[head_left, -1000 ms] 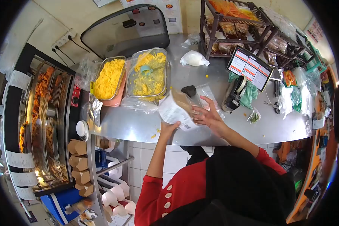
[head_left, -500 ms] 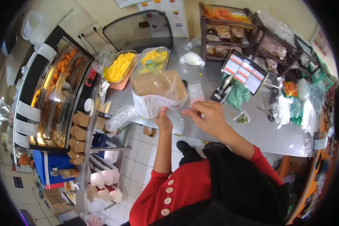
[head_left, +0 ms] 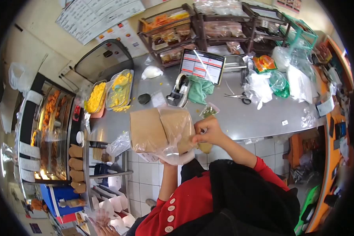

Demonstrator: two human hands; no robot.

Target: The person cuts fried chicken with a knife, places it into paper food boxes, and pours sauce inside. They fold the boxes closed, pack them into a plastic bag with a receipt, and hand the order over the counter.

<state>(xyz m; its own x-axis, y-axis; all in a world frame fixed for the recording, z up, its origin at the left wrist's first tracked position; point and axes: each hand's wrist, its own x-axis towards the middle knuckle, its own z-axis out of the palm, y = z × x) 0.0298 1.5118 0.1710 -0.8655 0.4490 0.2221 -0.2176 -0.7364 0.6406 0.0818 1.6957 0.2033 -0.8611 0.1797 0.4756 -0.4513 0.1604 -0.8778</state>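
Observation:
Brown cardboard boxes [head_left: 147, 130] in a clear plastic bag [head_left: 176, 147] are held up in front of the counter's edge. My left hand [head_left: 168, 163] is under the bag, mostly hidden by it, so its fingers do not show. At the bag's right side is my right hand [head_left: 209, 131], its fingers closed in a pinch at the plastic. Just beyond it on the counter lies a small bag of green leaves [head_left: 209, 110]. Behind the boxes are a tape dispenser [head_left: 179, 90] and a green cloth [head_left: 200, 89].
Trays of yellow food [head_left: 95, 97] stand at the left, beside a heated display case [head_left: 51, 129]. A tablet [head_left: 202, 66] leans before brown racks [head_left: 224, 31]. Scissors [head_left: 240, 97] and plastic bags [head_left: 259, 86] lie to the right. Another person's hand [head_left: 102, 224] shows at the lower left.
The view has swung right. The bagged boxes have turned, with their brown faces now showing and the white paper mostly hidden. My right hand has moved against the bag's side and closed.

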